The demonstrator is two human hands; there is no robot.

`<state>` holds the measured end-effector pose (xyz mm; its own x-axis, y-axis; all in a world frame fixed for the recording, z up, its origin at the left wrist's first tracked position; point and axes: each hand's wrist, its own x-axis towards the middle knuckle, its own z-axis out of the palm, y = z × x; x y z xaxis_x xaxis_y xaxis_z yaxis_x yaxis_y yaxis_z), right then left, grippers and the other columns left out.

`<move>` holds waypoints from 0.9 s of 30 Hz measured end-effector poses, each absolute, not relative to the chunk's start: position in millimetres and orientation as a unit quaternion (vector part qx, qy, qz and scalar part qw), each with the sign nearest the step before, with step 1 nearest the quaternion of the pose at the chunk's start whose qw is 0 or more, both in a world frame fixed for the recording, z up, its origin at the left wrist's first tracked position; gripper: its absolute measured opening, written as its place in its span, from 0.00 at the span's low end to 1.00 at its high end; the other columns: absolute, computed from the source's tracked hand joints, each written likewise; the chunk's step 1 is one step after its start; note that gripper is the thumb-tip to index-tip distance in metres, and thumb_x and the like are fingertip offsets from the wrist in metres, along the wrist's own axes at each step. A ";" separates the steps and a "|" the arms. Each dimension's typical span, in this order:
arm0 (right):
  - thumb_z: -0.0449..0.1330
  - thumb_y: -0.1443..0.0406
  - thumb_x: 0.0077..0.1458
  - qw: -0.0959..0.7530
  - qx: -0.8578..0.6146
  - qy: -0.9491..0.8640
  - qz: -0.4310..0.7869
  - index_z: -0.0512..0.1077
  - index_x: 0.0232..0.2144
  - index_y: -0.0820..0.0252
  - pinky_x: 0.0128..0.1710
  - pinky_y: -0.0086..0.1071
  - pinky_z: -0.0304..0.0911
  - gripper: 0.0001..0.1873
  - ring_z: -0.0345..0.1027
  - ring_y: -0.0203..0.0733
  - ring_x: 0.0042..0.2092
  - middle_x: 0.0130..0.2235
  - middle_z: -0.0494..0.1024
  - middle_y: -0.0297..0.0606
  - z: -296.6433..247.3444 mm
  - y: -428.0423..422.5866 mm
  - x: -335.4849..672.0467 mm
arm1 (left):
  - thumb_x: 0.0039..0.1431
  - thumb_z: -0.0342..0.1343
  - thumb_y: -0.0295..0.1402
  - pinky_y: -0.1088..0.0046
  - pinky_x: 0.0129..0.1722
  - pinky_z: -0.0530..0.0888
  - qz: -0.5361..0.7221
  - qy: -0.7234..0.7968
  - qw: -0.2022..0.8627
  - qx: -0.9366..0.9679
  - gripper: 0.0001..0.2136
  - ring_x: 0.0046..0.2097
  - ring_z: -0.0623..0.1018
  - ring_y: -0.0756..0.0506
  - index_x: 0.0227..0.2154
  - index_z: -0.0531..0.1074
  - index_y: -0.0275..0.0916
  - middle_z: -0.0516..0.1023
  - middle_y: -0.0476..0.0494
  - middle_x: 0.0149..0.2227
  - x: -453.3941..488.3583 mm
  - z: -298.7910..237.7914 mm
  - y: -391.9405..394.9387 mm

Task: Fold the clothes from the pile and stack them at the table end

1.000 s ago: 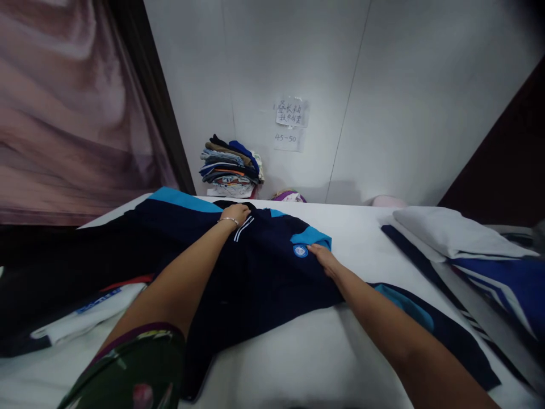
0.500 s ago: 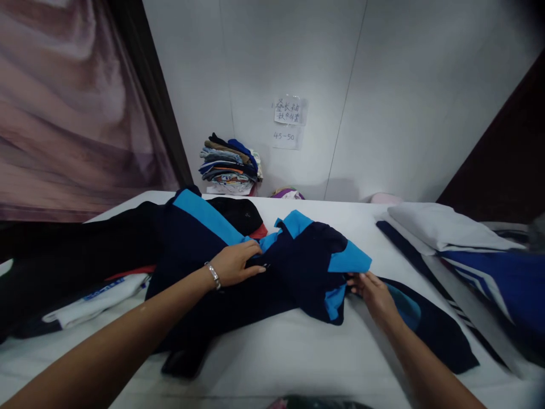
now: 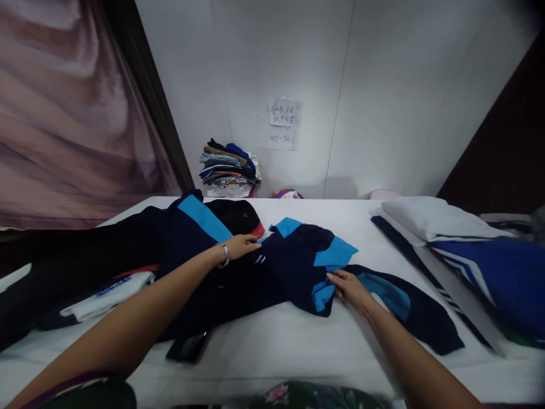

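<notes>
A dark navy jacket (image 3: 272,278) with bright blue panels and small white marks lies spread on the white table. My left hand (image 3: 240,245), with a silver bracelet at the wrist, has its fingers closed on the jacket's upper edge near the middle. At the right end, my right hand (image 3: 347,284) pinches the garment by a blue-trimmed edge. One navy sleeve (image 3: 419,318) with a dull blue patch stretches out past that hand. Partly hidden beneath the jacket's left side are black clothes (image 3: 114,238) and a white garment (image 3: 108,296).
A dark phone (image 3: 187,347) lies near the front edge. Folded white (image 3: 434,218) and blue (image 3: 494,272) clothes are piled at the right. Against the back wall stands a stack of folded clothes (image 3: 230,167), with handwritten paper signs (image 3: 282,122) above.
My right hand has moved left and slightly down with the jacket's edge. The jacket's right part lies a little further left and flatter; more of the phone shows. The view has shifted.
</notes>
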<state>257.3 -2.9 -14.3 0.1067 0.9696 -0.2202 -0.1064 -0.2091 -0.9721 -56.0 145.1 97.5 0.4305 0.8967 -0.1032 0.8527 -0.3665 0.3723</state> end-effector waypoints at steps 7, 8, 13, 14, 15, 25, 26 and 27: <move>0.66 0.51 0.41 0.488 -0.575 -0.391 0.527 0.71 0.26 0.61 0.15 0.24 0.46 0.19 0.53 0.28 0.15 0.12 0.64 0.26 -7.2 3.3 272.2 | 0.49 0.55 0.47 0.74 0.32 0.67 -0.075 0.501 0.153 0.848 0.22 0.36 0.77 0.44 0.44 0.75 0.41 0.78 0.47 0.32 -47.2 97.3 139.1; 0.65 0.51 0.42 0.484 -0.570 -0.395 0.534 0.70 0.27 0.61 0.15 0.24 0.48 0.19 0.55 0.29 0.15 0.12 0.65 0.27 -5.9 2.6 272.2 | 0.50 0.55 0.44 0.74 0.32 0.67 -0.086 0.498 0.134 0.852 0.18 0.36 0.77 0.44 0.40 0.76 0.41 0.79 0.47 0.32 -45.4 97.8 138.1; 0.65 0.52 0.45 0.455 -0.546 -0.432 0.555 0.67 0.41 0.59 0.14 0.22 0.55 0.25 0.64 0.31 0.18 0.23 0.73 0.29 0.5 -5.3 261.4 | 0.56 0.50 0.38 0.73 0.36 0.68 -0.059 0.512 0.079 0.853 0.13 0.41 0.77 0.43 0.38 0.77 0.43 0.80 0.45 0.38 -41.8 117.3 138.2; 0.65 0.52 0.45 0.444 -0.551 -0.441 0.552 0.65 0.43 0.58 0.13 0.22 0.55 0.26 0.65 0.31 0.18 0.25 0.74 0.30 2.0 -6.5 258.7 | 0.57 0.49 0.38 0.73 0.38 0.68 -0.033 0.524 0.056 0.849 0.14 0.43 0.76 0.43 0.40 0.77 0.44 0.80 0.45 0.41 -41.7 125.4 138.6; 0.65 0.52 0.46 0.433 -0.556 -0.450 0.548 0.63 0.45 0.58 0.12 0.22 0.55 0.27 0.65 0.31 0.17 0.27 0.74 0.30 3.7 -7.2 256.4 | 0.58 0.47 0.39 0.72 0.39 0.68 -0.001 0.537 0.024 0.843 0.15 0.45 0.76 0.42 0.42 0.76 0.45 0.79 0.45 0.43 -41.3 134.5 138.6; 0.64 0.57 0.50 0.439 -0.529 -0.414 0.598 0.62 0.33 0.58 0.08 0.17 0.43 0.16 0.53 0.22 0.13 0.28 0.74 0.31 44.8 23.2 243.9 | 0.62 0.44 0.40 0.65 0.45 0.69 0.258 0.502 -0.166 0.809 0.16 0.48 0.75 0.41 0.46 0.74 0.50 0.78 0.49 0.46 -20.5 199.3 124.4; 0.64 0.59 0.50 0.444 -0.514 -0.399 0.616 0.61 0.33 0.58 0.09 0.16 0.43 0.15 0.53 0.21 0.14 0.28 0.74 0.31 52.4 27.1 246.0 | 0.62 0.44 0.41 0.65 0.44 0.69 0.266 0.503 -0.172 0.804 0.16 0.48 0.75 0.41 0.46 0.73 0.50 0.78 0.48 0.46 -19.2 202.3 125.6; 0.64 0.61 0.50 0.451 -0.499 -0.385 0.632 0.61 0.32 0.57 0.09 0.15 0.43 0.14 0.53 0.21 0.14 0.28 0.74 0.31 61.0 30.9 249.5 | 0.62 0.44 0.41 0.64 0.44 0.69 0.273 0.507 -0.175 0.799 0.16 0.48 0.75 0.41 0.46 0.73 0.50 0.79 0.48 0.45 -18.1 205.5 127.1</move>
<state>249.5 30.9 61.0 -0.0948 0.9542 -0.2839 -0.1865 -0.2971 -0.9365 -18.1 127.1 205.5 0.3371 0.7135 0.6143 0.9051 -0.4252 -0.0029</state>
